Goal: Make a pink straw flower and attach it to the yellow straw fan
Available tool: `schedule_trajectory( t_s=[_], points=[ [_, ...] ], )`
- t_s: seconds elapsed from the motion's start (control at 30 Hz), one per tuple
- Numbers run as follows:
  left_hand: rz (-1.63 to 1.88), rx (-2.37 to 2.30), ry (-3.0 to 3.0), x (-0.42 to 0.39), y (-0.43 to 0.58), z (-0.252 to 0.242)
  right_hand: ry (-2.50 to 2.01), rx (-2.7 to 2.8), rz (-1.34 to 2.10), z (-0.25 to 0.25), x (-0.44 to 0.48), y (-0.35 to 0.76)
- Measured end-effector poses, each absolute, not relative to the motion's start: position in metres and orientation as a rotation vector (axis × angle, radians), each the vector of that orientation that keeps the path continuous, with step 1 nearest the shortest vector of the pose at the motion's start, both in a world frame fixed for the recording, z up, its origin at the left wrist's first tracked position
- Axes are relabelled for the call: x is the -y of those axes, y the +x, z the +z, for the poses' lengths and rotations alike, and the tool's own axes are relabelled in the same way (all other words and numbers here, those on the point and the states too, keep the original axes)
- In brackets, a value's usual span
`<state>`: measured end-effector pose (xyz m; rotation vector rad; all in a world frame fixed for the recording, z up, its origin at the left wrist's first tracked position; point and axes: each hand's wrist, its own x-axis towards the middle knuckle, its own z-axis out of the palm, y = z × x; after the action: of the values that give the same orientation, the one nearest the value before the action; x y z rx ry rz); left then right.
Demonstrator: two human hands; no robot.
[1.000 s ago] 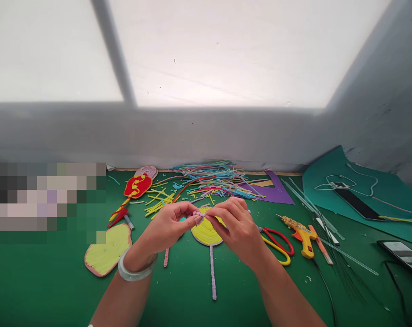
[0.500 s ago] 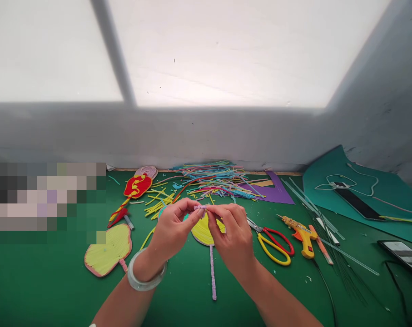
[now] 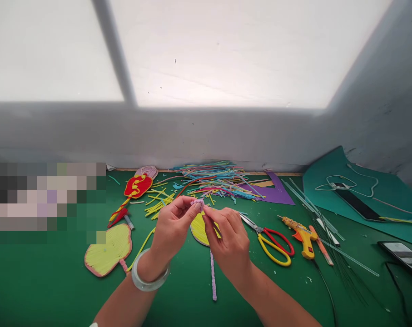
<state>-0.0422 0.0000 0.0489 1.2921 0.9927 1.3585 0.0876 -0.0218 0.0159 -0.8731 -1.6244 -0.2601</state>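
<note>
A small lilac pipe cleaner piece (image 3: 198, 204), bent into a curl, is pinched between the thumb and fingers of my left hand (image 3: 171, 229). Close on its right side, my right hand (image 3: 229, 236) has thumb and forefinger pressed together at the piece's end; the fingertips partly hide it. Below both hands lies a round yellow fan (image 3: 199, 230) made of pipe cleaners, with a straight lilac handle (image 3: 213, 279) pointing toward me. My hands cover much of the fan's face.
Scissors (image 3: 267, 238) and a yellow glue gun (image 3: 304, 236) lie to the right, near clear sticks and phones. Behind is a pile of coloured pipe cleaners (image 3: 212, 179) beside purple sheet (image 3: 279, 193). A red fan (image 3: 137, 185) and yellow-green fan (image 3: 108, 250) lie left.
The lilac piece has been turned and looks more tightly curled. My right hand has shifted slightly left and down, uncovering more of the scissors' blades.
</note>
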Motion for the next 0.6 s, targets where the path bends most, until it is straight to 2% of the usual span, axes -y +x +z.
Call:
schedule_trajectory(
  t_s=[0.6],
  points=[
    [1.383,-0.923,1.159,-0.0048,-0.0433,0.0444,-0.879,1.635,-0.159,0.0153,0.0193,0.0879]
  ],
)
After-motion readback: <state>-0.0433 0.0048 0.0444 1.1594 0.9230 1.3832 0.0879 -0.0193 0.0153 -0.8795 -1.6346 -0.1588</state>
